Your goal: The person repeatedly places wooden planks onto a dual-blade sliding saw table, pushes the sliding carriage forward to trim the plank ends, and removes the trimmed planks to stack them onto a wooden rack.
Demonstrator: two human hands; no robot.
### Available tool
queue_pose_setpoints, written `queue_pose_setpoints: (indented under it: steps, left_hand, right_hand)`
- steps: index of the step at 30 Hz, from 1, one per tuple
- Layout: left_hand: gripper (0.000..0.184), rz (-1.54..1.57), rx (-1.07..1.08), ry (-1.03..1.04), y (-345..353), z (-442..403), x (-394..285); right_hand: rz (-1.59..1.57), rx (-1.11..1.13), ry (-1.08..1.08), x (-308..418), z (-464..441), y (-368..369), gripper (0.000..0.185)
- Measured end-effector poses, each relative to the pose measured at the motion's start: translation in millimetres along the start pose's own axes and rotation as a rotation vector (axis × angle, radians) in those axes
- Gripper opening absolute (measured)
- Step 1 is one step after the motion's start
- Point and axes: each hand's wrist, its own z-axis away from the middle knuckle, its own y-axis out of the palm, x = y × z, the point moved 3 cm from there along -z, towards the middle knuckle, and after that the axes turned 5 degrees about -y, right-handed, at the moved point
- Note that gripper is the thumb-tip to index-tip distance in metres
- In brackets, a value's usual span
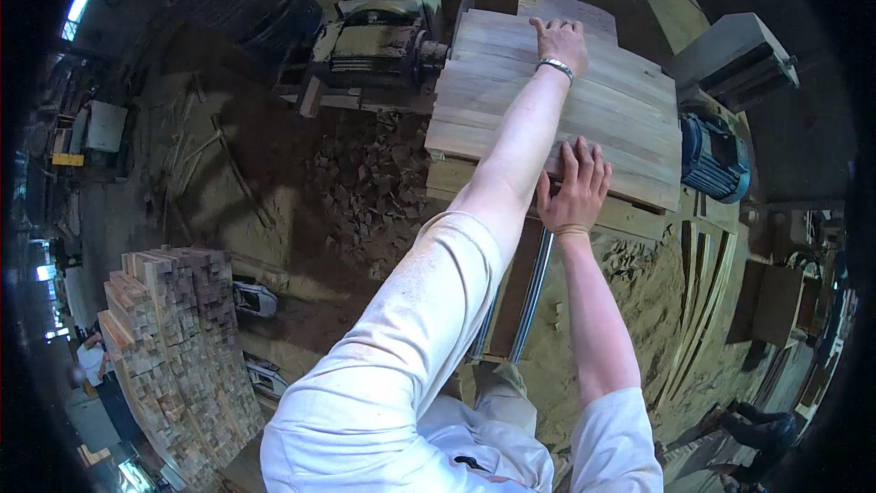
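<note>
Several pale wooden boards [630, 119] lie edge to edge across the sliding carriage of a saw machine. My left hand [563, 46], with a metal-banded bracelet at its wrist, rests on the far boards. Its fingers are partly foreshortened, one digit sticking out to the left. Closer to me, my right hand [577, 194] presses against the near edge of the boards, fingers spread on top and thumb out to the left. A thinner board [570, 14] sits beyond the group. Part of a round blade [464, 11] shows at the boards' left end.
A dusty motor [374, 53] stands left of the boards, a blue motor [716, 158] right. Metal rails [534, 297] run toward me. Offcuts [379, 187] litter the floor. A tall stack of wood pieces [182, 356] stands lower left; a person [91, 361] is behind it. Long strips [698, 310] lie right.
</note>
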Motion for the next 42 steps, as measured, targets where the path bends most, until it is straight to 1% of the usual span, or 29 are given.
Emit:
queue_pose_setpoints:
  steps: [5,14,19,20,23,26,30,37,40,42]
  left_hand:
    - [0.047,0.006,0.043,-0.006,-4.2,-15.5,-5.1]
    - [0.053,-0.033,0.03,-0.024,21.9,-53.3,-13.6]
    - [0.052,-0.047,0.018,-0.019,34.4,-84.7,-11.7]
    - [0.052,-0.06,0.019,-0.038,48.2,-82.7,-29.8]
    - [0.046,-0.093,-0.003,-0.059,52.2,-91.9,-34.4]
    - [0.047,-0.094,-0.018,-0.058,57.5,-102.7,-32.1]
    - [0.05,-0.08,0.001,-0.048,70.5,-114.9,-43.9]
    - [0.049,-0.048,0.015,-0.065,82.7,-135.3,-44.7]
    - [0.049,-0.044,0.029,-0.071,82.5,-143.3,-45.1]
    - [0.048,-0.035,-0.003,-0.069,87.9,-142.4,-41.4]
  right_hand:
    - [0.013,-0.005,-0.009,-13.0,-14.1,5.0,0.056]
    - [0.021,-0.002,-0.016,-42.7,-34.0,29.0,0.057]
    - [0.028,0.005,-0.002,-53.9,-55.3,47.5,0.058]
    - [0.01,0.015,-0.008,-78.5,-45.8,45.8,0.058]
    - [-0.001,0.004,-0.012,-88.7,-53.4,51.0,0.058]
    - [-0.01,0.0,-0.002,-93.1,-61.8,58.6,0.058]
    - [-0.013,0.004,-0.008,-117.2,-66.1,70.6,0.058]
    - [-0.047,0.014,0.006,-134.6,-79.2,90.0,0.057]
    - [-0.049,0.052,0.025,-141.9,-86.1,99.0,0.06]
    - [-0.055,0.105,0.039,-140.7,-85.6,100.6,0.065]
